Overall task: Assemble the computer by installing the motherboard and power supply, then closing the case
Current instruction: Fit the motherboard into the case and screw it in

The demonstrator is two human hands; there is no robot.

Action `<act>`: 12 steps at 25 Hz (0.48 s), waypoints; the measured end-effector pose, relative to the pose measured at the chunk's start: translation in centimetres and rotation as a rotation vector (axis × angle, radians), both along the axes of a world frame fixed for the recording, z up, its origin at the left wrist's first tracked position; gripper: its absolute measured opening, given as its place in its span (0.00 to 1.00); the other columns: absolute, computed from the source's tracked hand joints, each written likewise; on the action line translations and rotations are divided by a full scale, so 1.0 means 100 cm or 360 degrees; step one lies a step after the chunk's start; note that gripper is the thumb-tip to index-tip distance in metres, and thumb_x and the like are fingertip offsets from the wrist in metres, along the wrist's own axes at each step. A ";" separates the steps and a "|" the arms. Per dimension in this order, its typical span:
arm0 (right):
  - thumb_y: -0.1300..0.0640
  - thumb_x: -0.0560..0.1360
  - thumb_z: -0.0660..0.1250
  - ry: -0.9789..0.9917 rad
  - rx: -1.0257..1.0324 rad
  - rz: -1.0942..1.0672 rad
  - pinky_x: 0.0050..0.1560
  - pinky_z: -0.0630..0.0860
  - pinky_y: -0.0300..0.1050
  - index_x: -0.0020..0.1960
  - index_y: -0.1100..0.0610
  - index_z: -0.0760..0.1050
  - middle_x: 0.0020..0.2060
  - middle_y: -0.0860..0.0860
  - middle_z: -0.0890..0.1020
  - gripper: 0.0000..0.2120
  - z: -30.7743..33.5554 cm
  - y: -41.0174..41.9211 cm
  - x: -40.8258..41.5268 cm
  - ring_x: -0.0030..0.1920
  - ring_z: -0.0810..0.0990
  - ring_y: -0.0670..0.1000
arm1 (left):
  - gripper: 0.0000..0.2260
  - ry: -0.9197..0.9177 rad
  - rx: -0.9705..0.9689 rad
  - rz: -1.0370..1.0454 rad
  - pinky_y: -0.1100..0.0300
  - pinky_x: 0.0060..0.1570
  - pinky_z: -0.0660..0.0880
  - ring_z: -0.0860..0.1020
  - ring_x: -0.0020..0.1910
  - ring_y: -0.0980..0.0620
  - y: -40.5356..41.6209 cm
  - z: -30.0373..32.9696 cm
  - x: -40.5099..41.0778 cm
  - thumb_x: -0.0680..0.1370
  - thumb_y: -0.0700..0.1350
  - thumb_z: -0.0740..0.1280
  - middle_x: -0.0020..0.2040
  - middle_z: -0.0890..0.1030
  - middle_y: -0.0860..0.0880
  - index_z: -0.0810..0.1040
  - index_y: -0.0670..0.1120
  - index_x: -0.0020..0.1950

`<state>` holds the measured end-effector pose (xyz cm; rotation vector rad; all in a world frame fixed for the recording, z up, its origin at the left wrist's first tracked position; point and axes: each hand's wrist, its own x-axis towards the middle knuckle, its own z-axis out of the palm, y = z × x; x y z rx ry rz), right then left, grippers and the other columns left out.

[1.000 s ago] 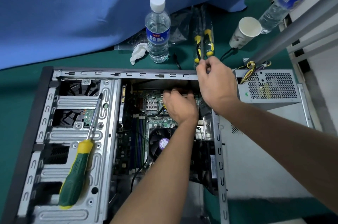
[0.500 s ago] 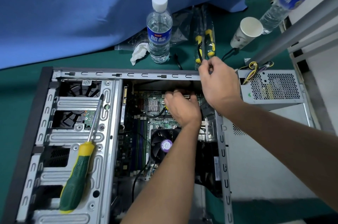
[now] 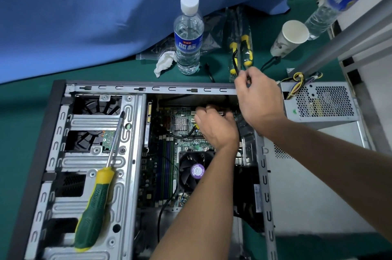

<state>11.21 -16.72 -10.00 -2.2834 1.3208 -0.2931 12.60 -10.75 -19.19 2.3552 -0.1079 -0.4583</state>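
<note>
While the case (image 3: 135,90) lies open on its side on the green desk (image 3: 21,132), the board (image 3: 169,153) sits inside it, at about centre of view. The PSU (image 3: 318,100) is still outside, at 2 o'clock from the board, just beside the case's rear edge, its wire bundle sticking up.

Left hand (image 3: 214,128): down on the board's upper part, fingers curled toward the slots at 12 o'clock. Fingertips hidden; cannot tell whether it holds anything or only presses.

Right hand (image 3: 256,96): raised over the case's top rail at 1 o'clock, thumb and forefinger pinching a thin black cable (image 3: 234,62) that loops up toward the packaged tools (image 3: 241,47).

Risks, as judged from here:
- Cable pulled taut over the sheet-metal rail could chafe, or tug its connector loose from the board.
- Left hand leaning on the board may flex it if it is not screwed down; no screws can be confirmed from this view.
- Screwdriver (image 3: 95,202) rests loose on the drive cage at 8 o'clock, shaft pointing toward the board. A knock to the case could roll it in onto the components.
- Water bottle (image 3: 187,35) stands near the case at 12 o'clock; cap on, but a swing of the right arm could topple it. The cup (image 3: 288,37) at 1 o'clock, tilted, sits close to that arm too.
- Fan (image 3: 195,170) lies under the left forearm; a loose cable across it could foul the blades.
</note>
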 end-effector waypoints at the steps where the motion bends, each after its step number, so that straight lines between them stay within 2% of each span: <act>1: 0.48 0.82 0.53 -0.0002 -0.0003 -0.0001 0.38 0.64 0.48 0.43 0.56 0.69 0.34 0.52 0.77 0.15 0.000 0.000 0.000 0.38 0.74 0.58 | 0.13 -0.0012 0.0003 -0.0004 0.55 0.60 0.67 0.68 0.59 0.45 0.000 0.000 0.000 0.74 0.45 0.73 0.57 0.72 0.43 0.78 0.39 0.53; 12: 0.48 0.82 0.53 -0.0004 -0.0006 -0.0006 0.38 0.64 0.48 0.42 0.56 0.69 0.34 0.53 0.77 0.15 -0.001 0.000 0.000 0.38 0.74 0.58 | 0.12 -0.0073 -0.0004 -0.0043 0.57 0.59 0.65 0.68 0.58 0.45 0.002 -0.001 -0.003 0.75 0.44 0.70 0.56 0.72 0.43 0.77 0.39 0.55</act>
